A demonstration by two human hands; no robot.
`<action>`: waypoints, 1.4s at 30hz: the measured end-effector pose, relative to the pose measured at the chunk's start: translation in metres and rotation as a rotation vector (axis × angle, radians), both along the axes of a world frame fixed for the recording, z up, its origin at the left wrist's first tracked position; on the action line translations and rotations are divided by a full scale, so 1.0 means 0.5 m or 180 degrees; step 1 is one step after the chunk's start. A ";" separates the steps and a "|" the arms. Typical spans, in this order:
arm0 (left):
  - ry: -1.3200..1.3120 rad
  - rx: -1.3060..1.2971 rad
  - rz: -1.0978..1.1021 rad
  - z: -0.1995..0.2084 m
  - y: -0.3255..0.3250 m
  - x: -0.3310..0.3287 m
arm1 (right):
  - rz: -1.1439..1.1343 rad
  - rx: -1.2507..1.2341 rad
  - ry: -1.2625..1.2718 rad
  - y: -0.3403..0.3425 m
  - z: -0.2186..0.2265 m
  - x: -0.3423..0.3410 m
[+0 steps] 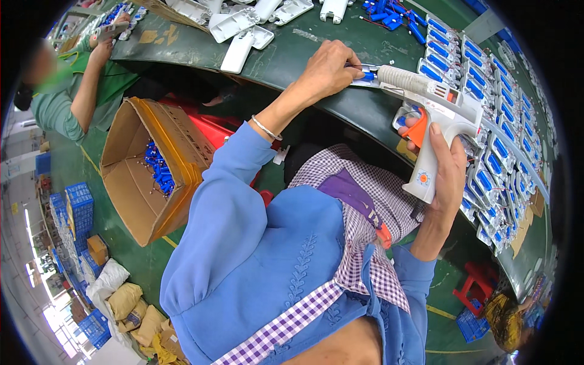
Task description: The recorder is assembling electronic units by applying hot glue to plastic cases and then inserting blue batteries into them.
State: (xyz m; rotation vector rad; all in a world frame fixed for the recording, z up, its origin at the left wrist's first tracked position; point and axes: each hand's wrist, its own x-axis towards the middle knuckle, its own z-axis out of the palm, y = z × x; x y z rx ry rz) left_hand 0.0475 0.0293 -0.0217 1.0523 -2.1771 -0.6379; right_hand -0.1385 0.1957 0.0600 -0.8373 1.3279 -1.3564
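My right hand (447, 170) is wrapped round the handle of a white hot glue gun (439, 118) with an orange trigger. Its nozzle end points left, toward my left fingertips. At the bench edge my left hand (328, 70) is closed, thumb and fingers pinched at a small blue battery cell (368, 76). That cell lies in a white plastic shell, mostly covered by the hand and the gun. Behind the gun, rows of white shells with blue cells and thin wires (502, 112) spread over the green bench (298, 45).
Empty white shells (243, 45) lie at the far left of the bench, beside a pile of loose blue cells (392, 15). A cardboard box (125, 194) holding more cells stands left of me. Another person (73, 91) works at the far left. A red stool (477, 283) sits lower right.
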 end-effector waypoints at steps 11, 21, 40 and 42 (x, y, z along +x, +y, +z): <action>-0.0208 0.0005 0.0008 0.012 0.007 0.003 | -0.0068 0.0127 0.0065 0.022 0.003 0.003; -0.0173 0.0024 -0.0071 0.015 0.005 0.003 | -0.0084 0.0055 -0.0165 0.036 -0.002 -0.006; 0.0305 -0.0950 -0.0618 0.092 0.088 -0.074 | -0.0702 -0.1444 -0.1352 0.124 0.066 -0.091; 0.0391 -0.1031 -0.0913 0.093 0.115 -0.125 | -0.1025 -0.1494 -0.1230 0.134 0.072 -0.107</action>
